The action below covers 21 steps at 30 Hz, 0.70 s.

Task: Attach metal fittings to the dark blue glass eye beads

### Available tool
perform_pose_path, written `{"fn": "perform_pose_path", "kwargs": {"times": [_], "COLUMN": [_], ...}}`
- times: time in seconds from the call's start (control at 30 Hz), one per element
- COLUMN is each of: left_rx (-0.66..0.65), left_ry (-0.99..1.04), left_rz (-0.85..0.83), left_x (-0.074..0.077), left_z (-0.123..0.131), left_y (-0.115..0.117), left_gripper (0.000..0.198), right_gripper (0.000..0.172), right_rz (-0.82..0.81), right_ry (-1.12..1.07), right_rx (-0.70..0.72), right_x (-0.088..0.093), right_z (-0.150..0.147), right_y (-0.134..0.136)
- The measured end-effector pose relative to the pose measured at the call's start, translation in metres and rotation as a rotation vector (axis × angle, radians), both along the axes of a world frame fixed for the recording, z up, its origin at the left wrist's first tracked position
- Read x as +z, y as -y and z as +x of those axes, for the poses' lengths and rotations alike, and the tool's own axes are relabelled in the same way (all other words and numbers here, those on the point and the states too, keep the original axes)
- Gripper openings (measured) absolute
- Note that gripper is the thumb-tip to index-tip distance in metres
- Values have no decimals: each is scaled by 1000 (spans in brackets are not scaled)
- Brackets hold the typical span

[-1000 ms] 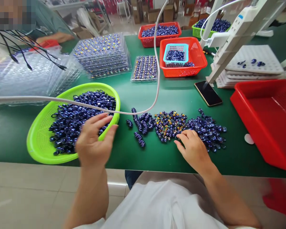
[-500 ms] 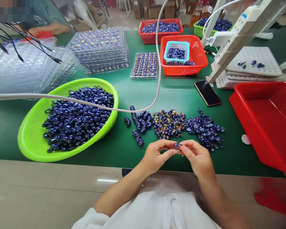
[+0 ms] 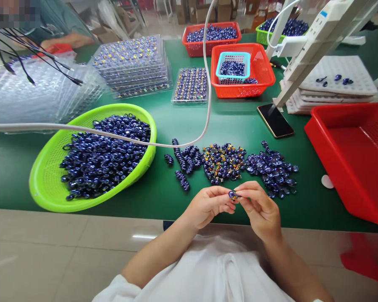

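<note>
My left hand [image 3: 208,206] and my right hand [image 3: 260,209] meet at the near edge of the green table [image 3: 233,126]. Both pinch one small dark blue piece [image 3: 232,194] between their fingertips. Just beyond them lie three loose heaps: stacked blue pieces [image 3: 184,161], pieces with yellow and orange parts [image 3: 223,161], and flat blue pieces [image 3: 272,167]. A round lime-green basket [image 3: 50,188] full of dark blue pieces sits to the left.
A white cable [image 3: 189,144] arcs over the table. A large red bin [image 3: 353,155] stands at right, a phone [image 3: 275,120] behind the heaps. Filled clear trays [image 3: 132,67], red baskets [image 3: 255,84] and white foam trays [image 3: 337,84] line the back. Another person's arm [image 3: 69,40] rests far left.
My left hand left the green basket and came to the middle. My right hand lifted from the heap, and both now pinch one blue piece, held a little lower than half a second ago.
</note>
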<state>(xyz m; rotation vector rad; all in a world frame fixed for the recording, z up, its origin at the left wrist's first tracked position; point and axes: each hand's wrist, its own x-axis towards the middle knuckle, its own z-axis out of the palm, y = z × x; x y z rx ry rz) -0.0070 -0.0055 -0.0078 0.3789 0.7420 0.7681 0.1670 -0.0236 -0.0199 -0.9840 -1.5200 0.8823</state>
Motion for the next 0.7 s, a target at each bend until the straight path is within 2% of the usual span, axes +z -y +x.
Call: {"fn": "perform_pose_path", "kwargs": {"times": [0.17,0.33,0.43,0.57,0.7], "left_rx": [23,-8,-24,30,123], "left_ry": [-19,-107,-134,-172,-234], "left_rz": [-11,174,241,238,197], "left_x": [3,3,5,8,8], "left_z": [-2,-8,-11,-10,-5], "left_y": [0,0,-1,0,5], "left_gripper": [28,24,23,24,26], "right_gripper": [27,35,44,48,44], "right_rz": [127,77,115,298,367], "right_ry": [27,48,164,349,400], "right_rx": [73,198,256,141,-11], "right_x": [-3,6,15,16,6], "right_z": [6,13,12,6,0], "right_y": [0,1,-1,-5,-1]}}
